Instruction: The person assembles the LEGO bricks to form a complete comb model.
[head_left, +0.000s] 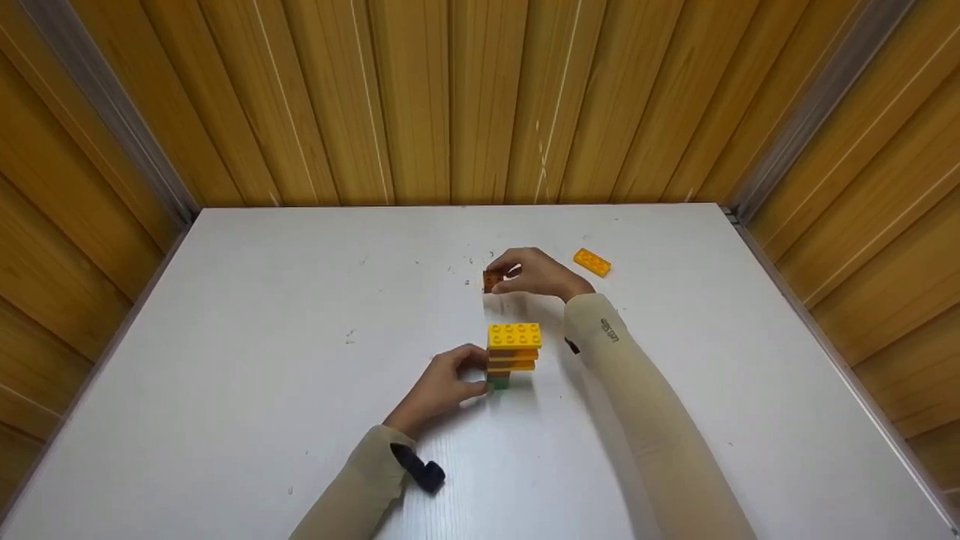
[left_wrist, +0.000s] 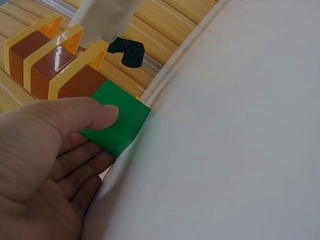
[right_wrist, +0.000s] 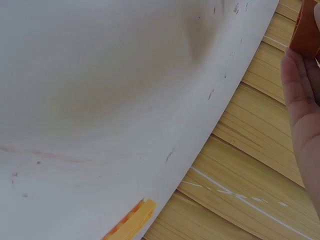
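A stack of building bricks stands on the table, with a yellow plate (head_left: pixel 514 335) on top and brown bricks (left_wrist: pixel 30 52) between further yellow plates. At its base is a green brick (left_wrist: pixel 122 115), which my left hand (head_left: pixel 442 386) holds from the left; in the left wrist view the thumb lies against its side. Farther off, my right hand (head_left: pixel 541 274) pinches a loose brown brick (head_left: pixel 491 281) between thumb and fingers. That brick is only partly visible at the upper right corner of the right wrist view.
A loose orange-yellow plate brick (head_left: pixel 592 262) lies beyond my right hand, toward the table's back right. The white table (head_left: pixel 262 315) has small dark marks on it. Wood-patterned walls (head_left: pixel 480 105) rise behind and at both sides.
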